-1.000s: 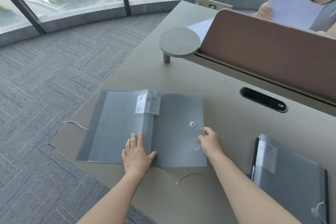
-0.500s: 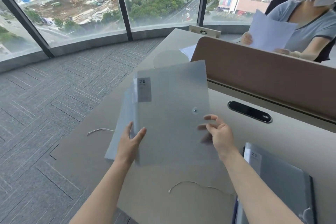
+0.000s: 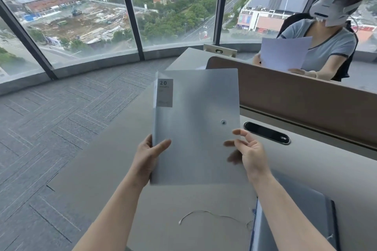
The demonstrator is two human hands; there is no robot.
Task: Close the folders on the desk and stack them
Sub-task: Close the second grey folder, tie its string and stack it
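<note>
A translucent grey folder (image 3: 193, 124) with a "20" label and a round button clasp is closed and held upright above the desk (image 3: 114, 161). My left hand (image 3: 150, 156) grips its lower left edge near the spine, thumb on the front cover. My right hand (image 3: 247, 153) is at the lower right edge with fingers spread, some of them behind the cover; how firmly it grips I cannot tell. A second closed grey folder (image 3: 302, 216) lies flat on the desk at the lower right, partly hidden by my right forearm.
A thin white string (image 3: 206, 215) lies loose on the desk below the raised folder. A brown divider panel (image 3: 302, 98) runs across the back, with a black cable slot (image 3: 267, 133) before it. Another person sits behind the panel with a sheet of paper. The desk edge drops to carpet on the left.
The folder lay open on the desk; it has been folded shut and raised upright in both hands. The view has tilted up.
</note>
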